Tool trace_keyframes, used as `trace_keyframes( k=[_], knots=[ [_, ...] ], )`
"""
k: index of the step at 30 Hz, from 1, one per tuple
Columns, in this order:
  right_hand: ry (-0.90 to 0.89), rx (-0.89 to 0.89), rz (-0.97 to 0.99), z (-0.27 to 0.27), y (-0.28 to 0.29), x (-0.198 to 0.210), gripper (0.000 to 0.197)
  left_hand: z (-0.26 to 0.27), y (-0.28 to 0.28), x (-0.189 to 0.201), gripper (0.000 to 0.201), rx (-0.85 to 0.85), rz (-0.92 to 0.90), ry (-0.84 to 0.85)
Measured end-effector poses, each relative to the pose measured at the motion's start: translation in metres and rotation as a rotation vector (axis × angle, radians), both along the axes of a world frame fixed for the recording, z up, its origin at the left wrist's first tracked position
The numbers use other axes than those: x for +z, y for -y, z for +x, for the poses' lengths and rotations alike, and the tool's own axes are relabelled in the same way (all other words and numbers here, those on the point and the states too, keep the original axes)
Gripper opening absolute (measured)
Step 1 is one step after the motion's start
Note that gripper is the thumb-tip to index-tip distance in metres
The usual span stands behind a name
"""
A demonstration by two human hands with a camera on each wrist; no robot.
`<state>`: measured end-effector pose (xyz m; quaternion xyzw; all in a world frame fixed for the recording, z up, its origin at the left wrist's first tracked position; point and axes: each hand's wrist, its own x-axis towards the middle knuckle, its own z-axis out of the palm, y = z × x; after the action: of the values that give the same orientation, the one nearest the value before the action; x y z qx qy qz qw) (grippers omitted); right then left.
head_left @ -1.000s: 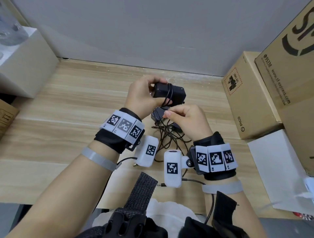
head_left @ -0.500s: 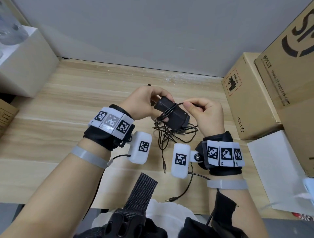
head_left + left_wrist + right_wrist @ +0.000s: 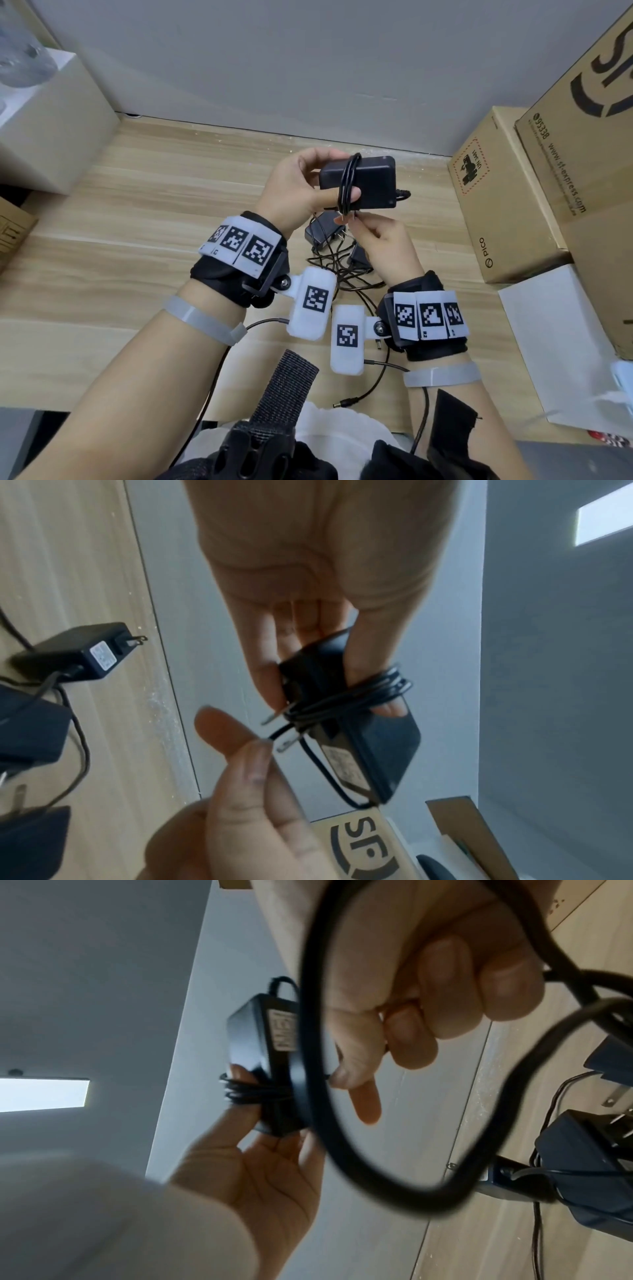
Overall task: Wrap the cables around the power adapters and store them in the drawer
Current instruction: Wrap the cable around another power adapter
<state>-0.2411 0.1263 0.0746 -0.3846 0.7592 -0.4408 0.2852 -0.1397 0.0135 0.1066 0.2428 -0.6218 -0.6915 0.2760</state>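
Note:
My left hand (image 3: 301, 192) holds a black power adapter (image 3: 370, 181) above the wooden table (image 3: 137, 212), thumb on its near face. Several turns of its thin black cable (image 3: 347, 181) run around the adapter's middle and over my thumb (image 3: 363, 653). Just below, my right hand (image 3: 380, 240) pinches the loose cable end (image 3: 279, 733) between thumb and fingers, close to the adapter's plug prongs (image 3: 274, 718). Two or more other black adapters (image 3: 325, 229) lie on the table under my hands in a tangle of cables (image 3: 342, 274). No drawer is in view.
Cardboard boxes (image 3: 507, 198) stand along the right side, with a white sheet (image 3: 561, 342) in front of them. A white box (image 3: 44, 126) sits at the far left. A grey wall (image 3: 308, 68) closes the back. Barrel plugs (image 3: 346, 401) lie near the front edge.
The adapter went down and tilted, then came back up and now lies level. My right hand swung from right of it to below it, carrying the cable around.

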Motion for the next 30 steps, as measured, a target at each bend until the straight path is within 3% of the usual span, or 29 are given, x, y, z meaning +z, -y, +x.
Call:
trace_keyframes(
  k=[11,24,30],
  knots=[
    [-0.037,0.127,0.028,0.009,-0.003,0.011,0.019,-0.005,0.003,-0.01,0.042,0.176,-0.243,0.185],
    [-0.203,0.083,0.03,0.005,-0.009,0.026,0.004,0.002,0.017,-0.008,0.04,-0.135,-0.717,0.665],
    [-0.194,-0.02,-0.077,-0.01,-0.013,0.027,0.013,0.012,0.023,-0.008,0.042,-0.443,-0.698,0.763]
  ],
)
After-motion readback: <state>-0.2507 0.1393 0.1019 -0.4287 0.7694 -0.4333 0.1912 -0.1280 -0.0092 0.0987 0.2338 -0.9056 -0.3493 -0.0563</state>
